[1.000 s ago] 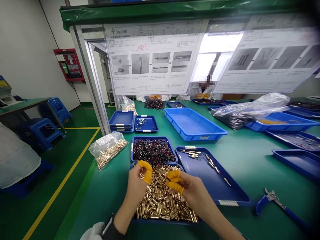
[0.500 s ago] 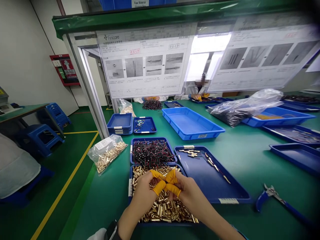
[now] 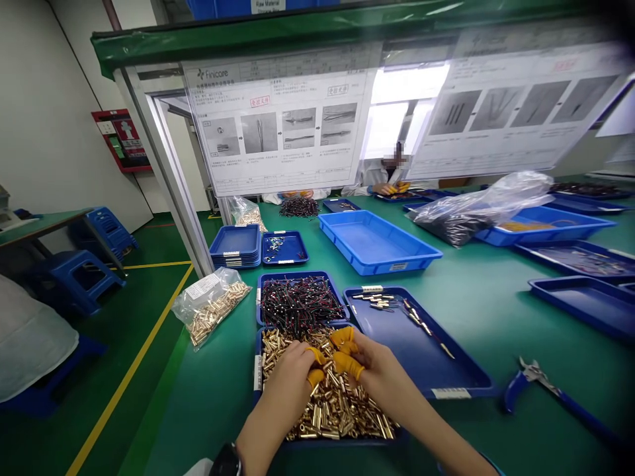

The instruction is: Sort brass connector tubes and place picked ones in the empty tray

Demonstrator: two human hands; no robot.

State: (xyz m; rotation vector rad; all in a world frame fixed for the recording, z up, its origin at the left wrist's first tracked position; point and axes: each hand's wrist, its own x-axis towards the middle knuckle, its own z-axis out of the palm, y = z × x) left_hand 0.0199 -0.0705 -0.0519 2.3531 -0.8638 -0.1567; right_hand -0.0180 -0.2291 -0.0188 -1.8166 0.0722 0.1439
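My left hand (image 3: 290,380) and my right hand (image 3: 370,370) meet fingertip to fingertip over a blue tray (image 3: 257,370) heaped with small brass tubes (image 3: 342,413). Orange finger cots cover the fingertips of both hands. The fingers of both hands are pinched together; what they pinch is too small to make out. Just behind lies a tray of red and black wire pieces (image 3: 300,301). To the right, a shallow blue tray (image 3: 436,367) holds a few finished pieces (image 3: 391,305).
A clear bag of brass tubes (image 3: 211,307) lies at the left table edge. Blue-handled pliers (image 3: 543,387) lie at right. An empty deep blue bin (image 3: 377,241), stacked trays (image 3: 237,243) and a plastic bag (image 3: 481,211) stand farther back. People work at the far side under hanging instruction sheets (image 3: 278,129).
Both hands came together from apart and dropped lower onto the brass tube pile. The view shifted slightly upward and to the right.
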